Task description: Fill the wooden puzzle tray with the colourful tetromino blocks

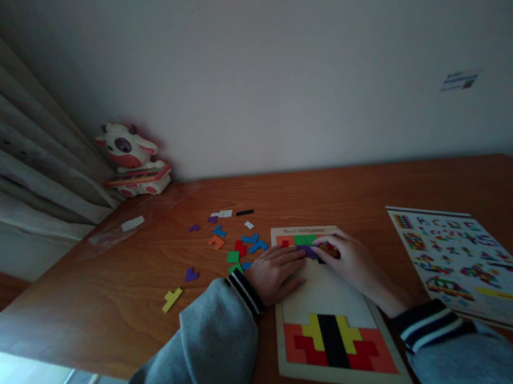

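Observation:
A pale puzzle board [315,290] lies on the table, with coloured pieces set along its far and near ends and bare wood in the middle. My left hand [278,273] rests flat on the far left part of the board, fingers stretched toward a purple puzzle piece [309,251]. My right hand [353,261] is at the far right part, thumb and forefinger closed together at that purple piece. A green piece [306,239] sits just beyond it. The near end holds a black strip [333,341] between yellow, red and orange pieces. My fingers partly hide the far rows.
Left of the board, loose pieces lie scattered, among them a yellow piece [172,299], an orange piece [216,242] and a black bar [245,213]. A printed pattern sheet [460,254] lies at right. A toy cow [133,160] stands by the curtain [11,135].

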### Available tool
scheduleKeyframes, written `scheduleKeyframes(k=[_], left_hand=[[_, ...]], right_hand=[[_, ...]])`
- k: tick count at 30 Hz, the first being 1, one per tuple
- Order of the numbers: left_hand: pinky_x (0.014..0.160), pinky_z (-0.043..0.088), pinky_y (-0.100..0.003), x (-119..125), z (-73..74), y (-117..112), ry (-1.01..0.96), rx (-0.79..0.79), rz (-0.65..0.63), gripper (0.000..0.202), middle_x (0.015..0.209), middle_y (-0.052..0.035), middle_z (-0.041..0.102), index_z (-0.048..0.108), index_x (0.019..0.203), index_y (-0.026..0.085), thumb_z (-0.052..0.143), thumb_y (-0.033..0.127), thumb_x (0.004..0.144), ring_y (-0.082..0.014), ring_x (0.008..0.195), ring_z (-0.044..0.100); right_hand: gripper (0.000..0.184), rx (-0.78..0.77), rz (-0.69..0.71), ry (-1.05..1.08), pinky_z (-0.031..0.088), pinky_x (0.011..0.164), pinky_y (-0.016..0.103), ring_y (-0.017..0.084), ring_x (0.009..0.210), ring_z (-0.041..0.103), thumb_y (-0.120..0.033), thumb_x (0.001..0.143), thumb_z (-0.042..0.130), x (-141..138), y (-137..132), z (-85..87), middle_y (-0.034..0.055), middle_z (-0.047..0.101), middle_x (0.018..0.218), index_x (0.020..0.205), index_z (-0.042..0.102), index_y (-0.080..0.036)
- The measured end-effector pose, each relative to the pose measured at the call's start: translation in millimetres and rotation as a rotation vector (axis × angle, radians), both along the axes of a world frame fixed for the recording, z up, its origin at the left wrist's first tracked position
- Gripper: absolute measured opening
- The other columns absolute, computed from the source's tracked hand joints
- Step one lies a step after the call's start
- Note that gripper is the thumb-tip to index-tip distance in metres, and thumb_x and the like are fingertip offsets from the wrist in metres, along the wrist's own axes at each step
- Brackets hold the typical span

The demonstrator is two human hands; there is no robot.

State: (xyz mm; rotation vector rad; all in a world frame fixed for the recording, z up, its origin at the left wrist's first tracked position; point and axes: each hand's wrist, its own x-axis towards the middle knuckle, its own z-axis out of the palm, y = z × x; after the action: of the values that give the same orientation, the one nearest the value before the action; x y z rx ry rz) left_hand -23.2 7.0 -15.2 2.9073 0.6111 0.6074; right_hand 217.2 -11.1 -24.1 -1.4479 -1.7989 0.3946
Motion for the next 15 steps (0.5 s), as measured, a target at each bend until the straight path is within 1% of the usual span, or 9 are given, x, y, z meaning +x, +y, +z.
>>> scheduleKeyframes(k=[4, 7, 10, 12, 15], left_hand=[[0.112, 0.044, -0.048, 0.1, -3.4, 0.7, 0.003, -0.009, 0.004, 0.041, 0.143, -0.0112, 0.057, 0.058, 0.132, 0.016, 0.045, 0.04, 0.102, -0.0267, 0.133, 0.053], [0.112, 0.044, -0.048, 0.4, -4.6, 1.3, -0.016, -0.011, 0.01, 0.041, 0.142, -0.0109, 0.058, 0.059, 0.131, 0.016, 0.045, 0.041, 0.102, -0.0267, 0.133, 0.053], [0.112, 0.043, -0.049, 0.3, -1.6, 0.8, 0.008, -0.029, 0.009, 0.041, 0.143, -0.0114, 0.057, 0.058, 0.132, 0.016, 0.045, 0.04, 0.102, -0.027, 0.134, 0.052], [0.112, 0.043, -0.049, 0.2, 1.2, 0.2, 0.024, -0.04, 0.006, 0.041, 0.143, -0.0118, 0.057, 0.058, 0.133, 0.016, 0.045, 0.04, 0.102, -0.0269, 0.134, 0.052], [0.114, 0.042, -0.048, 0.0, 3.4, -0.5, 0.035, -0.052, 0.007, 0.041, 0.144, -0.0118, 0.056, 0.057, 0.133, 0.016, 0.043, 0.04, 0.103, -0.0255, 0.136, 0.051]], right_hand=[[0.02, 0.057, -0.022, -0.106, 0.052, 0.087, 0.045, 0.027, 0.095, 0.065, -0.037, 0.091, 0.056, 0.0, 1.8, -4.0, 0.0079, 0.067, 0.098, 0.096, 0.071, -0.025], [0.019, 0.056, -0.027, -0.122, 0.051, 0.088, 0.045, 0.026, 0.094, 0.065, -0.035, 0.092, 0.054, -1.1, 2.2, -6.4, 0.0075, 0.066, 0.098, 0.094, 0.07, -0.025], [0.018, 0.045, -0.035, -0.13, 0.05, 0.09, 0.046, 0.027, 0.097, 0.064, -0.035, 0.09, 0.056, -2.5, 2.8, -7.6, 0.0076, 0.066, 0.098, 0.096, 0.07, -0.025], [0.019, 0.031, -0.048, -0.128, 0.051, 0.088, 0.046, 0.027, 0.096, 0.064, -0.035, 0.089, 0.057, -2.7, 3.8, -8.2, 0.0082, 0.065, 0.1, 0.098, 0.07, -0.024], [0.02, 0.013, -0.069, -0.113, 0.053, 0.083, 0.044, 0.026, 0.09, 0.065, -0.034, 0.088, 0.058, -2.2, 5.7, -9.6, 0.0089, 0.064, 0.101, 0.1, 0.069, -0.023]])
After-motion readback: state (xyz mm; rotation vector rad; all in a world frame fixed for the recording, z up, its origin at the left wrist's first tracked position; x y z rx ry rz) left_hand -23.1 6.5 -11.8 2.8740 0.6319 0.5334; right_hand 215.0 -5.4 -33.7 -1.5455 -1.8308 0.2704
